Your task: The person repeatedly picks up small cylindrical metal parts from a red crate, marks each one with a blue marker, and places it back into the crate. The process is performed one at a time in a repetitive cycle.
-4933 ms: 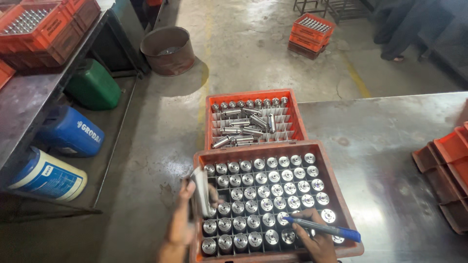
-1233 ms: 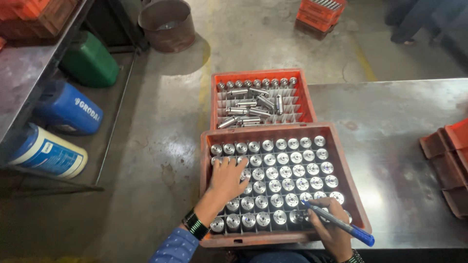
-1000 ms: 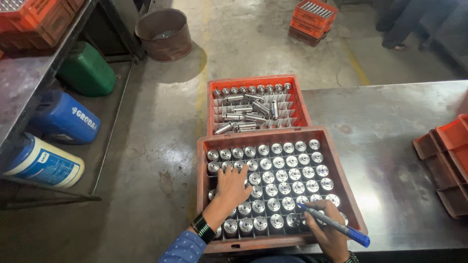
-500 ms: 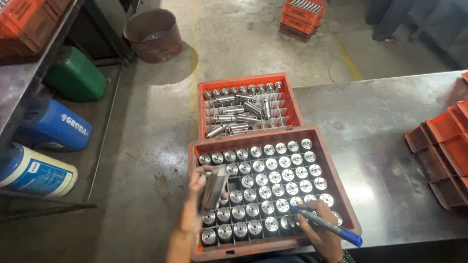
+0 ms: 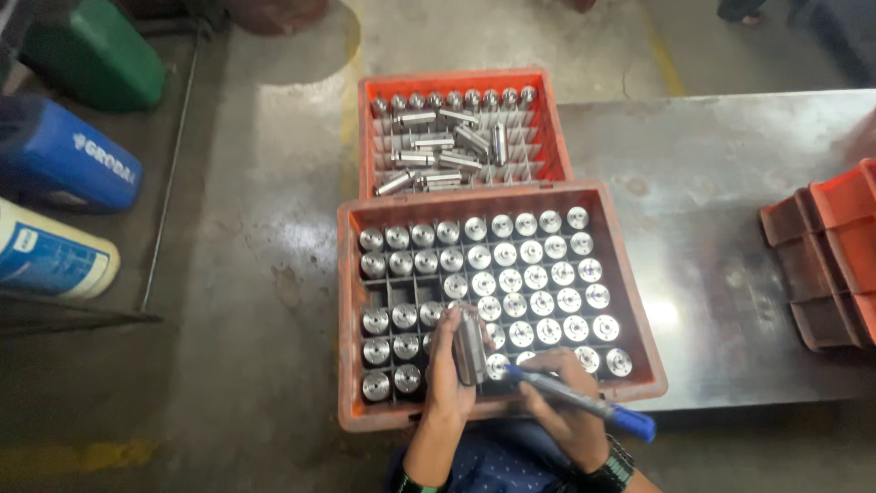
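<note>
On a steel table (image 5: 730, 183) stands a red crate (image 5: 351, 301) of metal cylinders. The left hand (image 5: 449, 370) grips one cylinder (image 5: 469, 347) above the crate, fingers wrapped round its middle; it looks heavy, hard and slick. The right hand (image 5: 558, 402) pinches a blue marker (image 5: 584, 403), tip beside those fingers.

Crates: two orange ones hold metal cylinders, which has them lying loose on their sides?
The smaller far crate: loose cylinders lie across its dividers. In the near crate they stand upright in cells, apart from the one in the left hand.
</note>
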